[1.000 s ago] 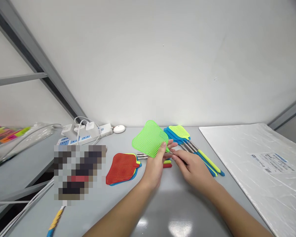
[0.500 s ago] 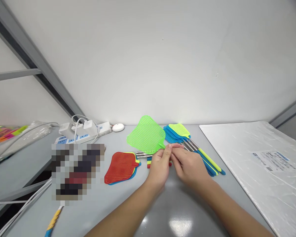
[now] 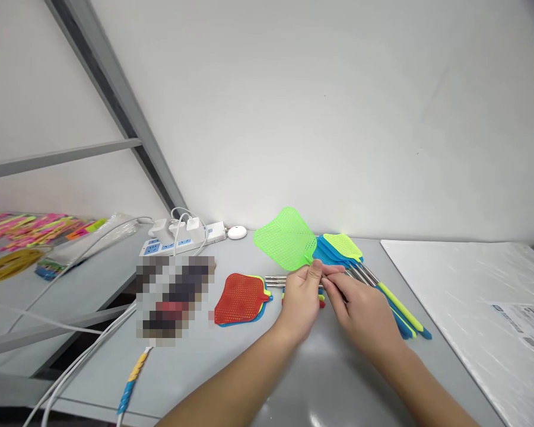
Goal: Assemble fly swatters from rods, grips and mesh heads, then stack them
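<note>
My left hand [image 3: 299,302] pinches the neck of a bright green fly swatter head [image 3: 286,238], its mesh tilted up to the left. My right hand [image 3: 365,305] is closed beside it, fingers round a thin metal rod [image 3: 324,277] that meets the neck; most of the rod is hidden. Left of my hands lies a stack of loose swatter heads, with a red head [image 3: 239,298] on top and yellow and blue edges under it. Metal rods [image 3: 273,283] with coloured grips lie partly behind my left hand. Whole fly swatters [image 3: 398,305], blue and yellow-green, are piled at the right.
A white power strip [image 3: 213,232] with plugs and cables stands by the wall, near a white oval device [image 3: 237,232]. A pixelated object [image 3: 175,302] lies on the left. A white wrapped panel [image 3: 454,284] covers the right side. Colourful items [image 3: 44,228] lie on the far-left surface.
The view has turned left, so things sit further right in the picture. Both hands stay together at the green swatter head's neck; a bit of metal rod now shows between them.
</note>
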{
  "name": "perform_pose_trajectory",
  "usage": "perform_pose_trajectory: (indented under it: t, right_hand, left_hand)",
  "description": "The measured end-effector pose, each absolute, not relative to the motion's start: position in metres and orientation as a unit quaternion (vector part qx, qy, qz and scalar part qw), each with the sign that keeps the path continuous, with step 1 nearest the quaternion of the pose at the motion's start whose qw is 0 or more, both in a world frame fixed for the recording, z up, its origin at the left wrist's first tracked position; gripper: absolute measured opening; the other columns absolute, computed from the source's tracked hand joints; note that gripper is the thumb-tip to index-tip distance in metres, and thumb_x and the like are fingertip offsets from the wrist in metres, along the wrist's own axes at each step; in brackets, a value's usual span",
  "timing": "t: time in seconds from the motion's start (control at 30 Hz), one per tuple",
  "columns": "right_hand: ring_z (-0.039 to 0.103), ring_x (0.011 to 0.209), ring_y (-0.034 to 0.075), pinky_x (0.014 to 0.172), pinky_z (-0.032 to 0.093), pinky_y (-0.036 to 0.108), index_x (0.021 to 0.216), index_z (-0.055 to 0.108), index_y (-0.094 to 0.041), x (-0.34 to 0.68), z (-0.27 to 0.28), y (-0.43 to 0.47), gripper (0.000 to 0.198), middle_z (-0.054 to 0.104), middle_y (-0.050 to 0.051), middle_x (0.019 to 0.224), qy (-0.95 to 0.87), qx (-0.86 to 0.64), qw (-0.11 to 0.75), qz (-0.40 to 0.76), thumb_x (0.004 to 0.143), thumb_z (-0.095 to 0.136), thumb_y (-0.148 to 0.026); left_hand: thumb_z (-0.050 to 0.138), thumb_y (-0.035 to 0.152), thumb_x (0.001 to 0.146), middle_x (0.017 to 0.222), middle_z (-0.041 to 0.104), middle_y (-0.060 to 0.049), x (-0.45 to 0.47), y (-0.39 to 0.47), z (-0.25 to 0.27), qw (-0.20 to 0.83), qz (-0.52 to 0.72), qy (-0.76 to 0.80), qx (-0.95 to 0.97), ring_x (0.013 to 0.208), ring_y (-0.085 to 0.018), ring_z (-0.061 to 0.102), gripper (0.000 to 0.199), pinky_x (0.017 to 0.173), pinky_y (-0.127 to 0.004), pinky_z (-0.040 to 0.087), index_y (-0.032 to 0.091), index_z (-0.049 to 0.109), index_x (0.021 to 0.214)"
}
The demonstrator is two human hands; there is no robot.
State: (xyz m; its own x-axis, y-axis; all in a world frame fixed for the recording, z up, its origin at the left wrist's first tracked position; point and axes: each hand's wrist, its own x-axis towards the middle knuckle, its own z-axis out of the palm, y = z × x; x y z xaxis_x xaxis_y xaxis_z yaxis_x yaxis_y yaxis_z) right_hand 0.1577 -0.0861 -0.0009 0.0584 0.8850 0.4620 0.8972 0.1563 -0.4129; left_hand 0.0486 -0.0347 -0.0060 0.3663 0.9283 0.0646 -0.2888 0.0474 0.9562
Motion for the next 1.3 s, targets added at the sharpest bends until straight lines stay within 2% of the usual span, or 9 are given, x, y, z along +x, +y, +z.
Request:
perform_pose_trajectory:
  t: [0.2, 0.4, 0.53, 0.63, 0.77, 1.0, 1.1, 1.2, 1.3]
  right_hand:
    - [0.058, 0.057, 0.014, 0.051, 0.027, 0.026, 0.078, 0.052, -0.023, 0.156, -0.001, -0.089, 0.029, 0.064, -0.002, 0.07, -0.699, -0.663, 0.267, 0.005, 0.099, 0.037, -0.035]
    - [0.054, 0.05, 0.014, 0.049, 0.023, 0.027, 0.078, 0.047, -0.023, 0.158, 0.018, -0.103, 0.029, 0.061, -0.003, 0.063, -0.741, -0.637, 0.208, -0.051, 0.1, 0.032, -0.034]
    - [0.051, 0.046, 0.014, 0.048, 0.019, 0.029, 0.078, 0.047, -0.023, 0.165, 0.032, -0.121, 0.03, 0.059, -0.003, 0.059, -0.76, -0.62, 0.177, -0.082, 0.1, 0.032, -0.035]
    - [0.053, 0.051, 0.015, 0.051, 0.02, 0.029, 0.083, 0.05, -0.022, 0.168, 0.035, -0.13, 0.026, 0.064, -0.002, 0.067, -0.776, -0.598, 0.175, -0.099, 0.1, 0.033, -0.031]
    - [0.053, 0.054, 0.014, 0.053, 0.021, 0.029, 0.086, 0.053, -0.022, 0.167, 0.037, -0.143, 0.023, 0.065, -0.002, 0.073, -0.803, -0.561, 0.172, -0.105, 0.1, 0.036, -0.029]
    - [0.048, 0.051, 0.012, 0.055, 0.022, 0.029, 0.078, 0.053, -0.021, 0.173, 0.033, -0.198, 0.029, 0.059, -0.002, 0.063, -0.807, -0.553, 0.16, -0.132, 0.101, 0.036, -0.03]
    - [0.048, 0.051, 0.012, 0.056, 0.023, 0.029, 0.08, 0.053, -0.021, 0.194, 0.023, -0.218, 0.028, 0.059, -0.003, 0.064, -0.802, -0.557, 0.151, -0.154, 0.101, 0.036, -0.03]
    - [0.049, 0.051, 0.012, 0.057, 0.025, 0.029, 0.077, 0.053, -0.021, 0.221, 0.014, -0.225, 0.03, 0.058, -0.003, 0.061, -0.794, -0.562, 0.142, -0.183, 0.101, 0.036, -0.03]
    - [0.048, 0.052, 0.012, 0.058, 0.026, 0.029, 0.076, 0.054, -0.02, 0.242, 0.014, -0.219, 0.031, 0.059, -0.001, 0.063, -0.781, -0.568, 0.137, -0.222, 0.101, 0.037, -0.031]
  left_hand:
    - [0.058, 0.051, 0.085, 0.07, 0.06, -0.001, 0.036, -0.005, 0.006, 0.635, 0.617, 0.267, 0.379, 0.077, -0.016, 0.062, 0.039, 0.083, -0.032, 0.049, 0.016, 0.056, 0.07]
    - [0.061, 0.048, 0.084, 0.069, 0.052, 0.002, 0.014, -0.002, 0.036, 0.607, 0.688, 0.215, 0.334, 0.07, -0.011, 0.056, 0.036, 0.081, -0.032, 0.05, 0.016, 0.053, 0.07]
    - [0.054, 0.051, 0.088, 0.074, 0.058, -0.001, 0.022, -0.045, 0.033, 0.589, 0.695, 0.252, 0.325, 0.077, -0.013, 0.059, 0.036, 0.084, -0.033, 0.049, 0.017, 0.059, 0.075]
    - [0.052, 0.049, 0.09, 0.09, 0.067, -0.007, 0.035, -0.083, 0.017, 0.654, 0.585, 0.278, 0.39, 0.089, -0.018, 0.062, 0.036, 0.085, -0.033, 0.049, 0.016, 0.065, 0.082]
    - [0.049, 0.044, 0.093, 0.099, 0.068, -0.009, 0.043, -0.119, 0.006, 0.657, 0.586, 0.287, 0.377, 0.099, -0.02, 0.062, 0.033, 0.093, -0.036, 0.047, 0.017, 0.065, 0.083]
    - [0.056, 0.036, 0.09, 0.076, 0.061, -0.001, 0.018, -0.146, 0.024, 0.655, 0.647, 0.247, 0.302, 0.077, -0.015, 0.064, 0.024, 0.083, -0.033, 0.053, 0.017, 0.06, 0.076]
    - [0.06, 0.034, 0.088, 0.072, 0.058, 0.002, -0.006, -0.136, 0.033, 0.625, 0.689, 0.237, 0.281, 0.071, -0.013, 0.063, 0.021, 0.084, -0.037, 0.054, 0.017, 0.059, 0.076]
    - [0.061, 0.035, 0.088, 0.071, 0.058, 0.003, -0.023, -0.117, 0.037, 0.589, 0.725, 0.23, 0.272, 0.068, -0.012, 0.063, 0.021, 0.087, -0.04, 0.054, 0.017, 0.059, 0.077]
    - [0.059, 0.04, 0.088, 0.081, 0.066, -0.001, -0.022, -0.104, 0.036, 0.576, 0.737, 0.241, 0.26, 0.077, -0.015, 0.067, 0.023, 0.09, -0.044, 0.053, 0.017, 0.061, 0.083]
